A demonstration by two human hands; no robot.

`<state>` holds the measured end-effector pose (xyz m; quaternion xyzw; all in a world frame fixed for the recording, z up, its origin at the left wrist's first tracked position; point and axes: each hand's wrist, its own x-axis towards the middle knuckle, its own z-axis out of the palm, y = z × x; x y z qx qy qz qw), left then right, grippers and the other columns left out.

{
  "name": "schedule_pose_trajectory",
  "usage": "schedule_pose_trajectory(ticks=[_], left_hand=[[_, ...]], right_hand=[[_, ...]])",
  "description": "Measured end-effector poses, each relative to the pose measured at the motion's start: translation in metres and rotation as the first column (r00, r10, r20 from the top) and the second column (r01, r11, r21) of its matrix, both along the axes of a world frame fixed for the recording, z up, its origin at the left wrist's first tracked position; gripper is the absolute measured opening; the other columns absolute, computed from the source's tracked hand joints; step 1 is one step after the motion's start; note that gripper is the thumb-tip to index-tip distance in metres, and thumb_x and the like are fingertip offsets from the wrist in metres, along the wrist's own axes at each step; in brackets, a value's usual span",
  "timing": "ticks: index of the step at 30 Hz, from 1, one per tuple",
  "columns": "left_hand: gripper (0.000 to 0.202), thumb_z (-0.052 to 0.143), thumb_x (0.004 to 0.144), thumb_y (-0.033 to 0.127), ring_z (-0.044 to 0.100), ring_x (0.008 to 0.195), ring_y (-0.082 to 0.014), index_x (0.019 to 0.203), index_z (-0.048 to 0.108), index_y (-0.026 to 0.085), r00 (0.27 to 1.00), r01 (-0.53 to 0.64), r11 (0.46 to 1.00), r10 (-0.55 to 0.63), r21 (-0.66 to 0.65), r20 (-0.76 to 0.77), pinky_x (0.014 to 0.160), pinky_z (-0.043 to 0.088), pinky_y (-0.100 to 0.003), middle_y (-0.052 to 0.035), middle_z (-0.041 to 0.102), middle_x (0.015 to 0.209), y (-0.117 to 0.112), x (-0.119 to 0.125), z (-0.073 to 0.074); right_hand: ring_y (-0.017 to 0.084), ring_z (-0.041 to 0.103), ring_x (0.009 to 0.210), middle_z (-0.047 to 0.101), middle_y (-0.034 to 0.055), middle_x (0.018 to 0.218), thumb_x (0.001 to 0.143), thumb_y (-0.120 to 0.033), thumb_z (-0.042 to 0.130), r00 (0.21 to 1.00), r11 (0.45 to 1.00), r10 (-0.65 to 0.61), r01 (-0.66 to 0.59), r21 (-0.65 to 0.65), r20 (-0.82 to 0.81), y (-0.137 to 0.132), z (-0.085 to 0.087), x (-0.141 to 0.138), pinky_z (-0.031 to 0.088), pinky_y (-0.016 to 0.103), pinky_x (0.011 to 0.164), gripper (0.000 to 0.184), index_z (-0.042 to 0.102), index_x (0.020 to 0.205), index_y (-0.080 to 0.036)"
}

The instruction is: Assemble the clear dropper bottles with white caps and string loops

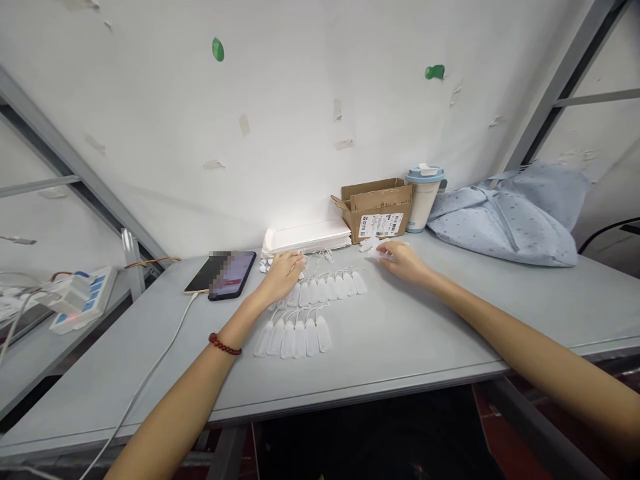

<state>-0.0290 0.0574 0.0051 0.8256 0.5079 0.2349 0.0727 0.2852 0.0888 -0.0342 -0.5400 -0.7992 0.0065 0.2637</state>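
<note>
My left hand point(285, 273) reaches over the back of the table, its fingers bent and close together above small white pieces point(265, 265). What those fingers hold, if anything, is hidden. A back row of small translucent white plastic tubes with thin curved tips point(323, 289) lies just right of and below this hand. A second, similar row point(293, 338) lies nearer the front edge. Farther right, my right hand point(404, 263) has its fingers curled together at a small pile of translucent white plastic pieces point(371, 245). I cannot make out what is between its fingertips.
A stack of white flat sheets or trays point(307, 238) stands against the wall beside an open cardboard box point(380, 210). A lidded cup point(424, 200) and a pale blue cloth bag point(505, 223) are to the right. Two phones point(233, 275), one with a cable point(165, 353), lie left.
</note>
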Motion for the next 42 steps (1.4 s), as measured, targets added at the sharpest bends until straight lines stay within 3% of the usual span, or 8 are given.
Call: schedule_pose_trajectory(ticks=[4, 8, 16, 22, 31, 42], left_hand=[[0.034, 0.039, 0.084, 0.023, 0.050, 0.115, -0.0216, 0.106, 0.064, 0.017, 0.984, -0.047, 0.999, 0.047, -0.006, 0.170, 0.095, 0.041, -0.036, -0.0078, 0.060, 0.121, -0.007, 0.005, 0.008], [0.029, 0.043, 0.082, 0.025, 0.058, 0.103, -0.0214, 0.095, 0.068, 0.017, 0.947, -0.017, 0.998, 0.034, -0.056, 0.320, 0.080, 0.047, -0.031, -0.0069, 0.066, 0.111, -0.019, 0.013, 0.016], [0.020, 0.057, 0.079, 0.029, 0.063, 0.092, -0.0208, 0.083, 0.071, 0.016, 0.852, 0.179, 0.969, -0.065, -0.173, 0.519, 0.080, 0.048, -0.030, -0.0062, 0.071, 0.097, -0.046, 0.034, 0.019], [0.018, 0.061, 0.077, 0.026, 0.064, 0.087, -0.0192, 0.087, 0.070, 0.015, 0.815, 0.227, 0.947, -0.057, -0.226, 0.577, 0.079, 0.050, -0.030, -0.0067, 0.071, 0.091, -0.059, 0.045, 0.021], [0.020, 0.068, 0.073, 0.029, 0.065, 0.083, -0.0176, 0.086, 0.067, 0.015, 0.769, 0.279, 0.902, -0.004, -0.329, 0.640, 0.077, 0.051, -0.028, -0.0053, 0.070, 0.088, -0.059, 0.044, 0.018], [0.020, 0.069, 0.072, 0.030, 0.062, 0.071, -0.0133, 0.083, 0.066, 0.015, 0.785, 0.279, 0.891, 0.003, -0.357, 0.620, 0.067, 0.049, -0.024, -0.0035, 0.068, 0.086, -0.064, 0.048, 0.023]], right_hand=[[0.025, 0.060, 0.088, 0.066, 0.0121, 0.097, 0.079, -0.022, 0.055, 0.994, 0.998, 0.051, -0.046, 0.048, -0.096, -0.015, 0.009, -0.012, 0.046, 0.038, 0.080, 0.021, 0.061, 0.097, -0.014], [0.022, 0.059, 0.085, 0.065, 0.0106, 0.094, 0.082, -0.026, 0.053, 0.961, 0.983, 0.180, -0.172, 0.059, -0.209, -0.038, 0.017, -0.031, 0.047, 0.036, 0.077, 0.022, 0.058, 0.099, -0.014], [0.020, 0.061, 0.085, 0.065, 0.0091, 0.096, 0.086, -0.029, 0.052, 0.883, 0.932, 0.362, -0.344, 0.112, -0.299, -0.079, 0.019, -0.063, 0.049, 0.036, 0.076, 0.022, 0.055, 0.104, -0.017], [0.020, 0.062, 0.085, 0.065, 0.0096, 0.095, 0.087, -0.027, 0.052, 0.851, 0.893, 0.444, -0.393, 0.220, -0.280, -0.089, 0.015, -0.071, 0.052, 0.035, 0.075, 0.022, 0.052, 0.108, -0.017], [0.019, 0.062, 0.082, 0.064, 0.0096, 0.093, 0.088, -0.025, 0.051, 0.841, 0.849, 0.495, -0.416, 0.326, -0.218, -0.090, 0.011, -0.071, 0.053, 0.033, 0.071, 0.026, 0.047, 0.113, -0.018], [0.019, 0.063, 0.082, 0.065, 0.0101, 0.092, 0.088, -0.020, 0.051, 0.827, 0.805, 0.539, -0.450, 0.388, -0.158, -0.092, 0.010, -0.071, 0.053, 0.032, 0.070, 0.021, 0.049, 0.109, -0.016]])
